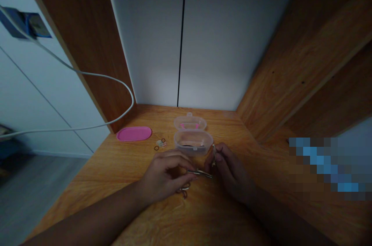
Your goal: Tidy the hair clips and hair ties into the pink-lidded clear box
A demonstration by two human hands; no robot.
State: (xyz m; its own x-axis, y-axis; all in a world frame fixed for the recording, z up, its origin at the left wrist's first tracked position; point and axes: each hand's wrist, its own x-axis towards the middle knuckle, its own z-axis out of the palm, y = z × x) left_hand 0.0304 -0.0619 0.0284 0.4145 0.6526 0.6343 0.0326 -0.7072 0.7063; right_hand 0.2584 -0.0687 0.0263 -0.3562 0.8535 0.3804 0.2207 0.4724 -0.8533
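Observation:
My left hand [170,172] pinches a slim metallic hair clip [205,174] between thumb and fingers, its free end pointing right. Upright in the fingertips of my right hand [228,168] is another small metallic clip [214,155]. The two hands are close together but apart, just in front of a clear plastic case [193,150]. Its hinged lid [190,118] lies back, with a pink handle showing on it. Under my left hand, a few small dark and shiny pieces [184,190] rest on the table, partly hidden.
A pink oval tray [134,134] lies at the back left of the wooden table [186,222]. Several small elastic bands [161,143] are scattered beside it. A white cable [128,91] loops in from the left. White panels and wooden boards enclose the back and sides.

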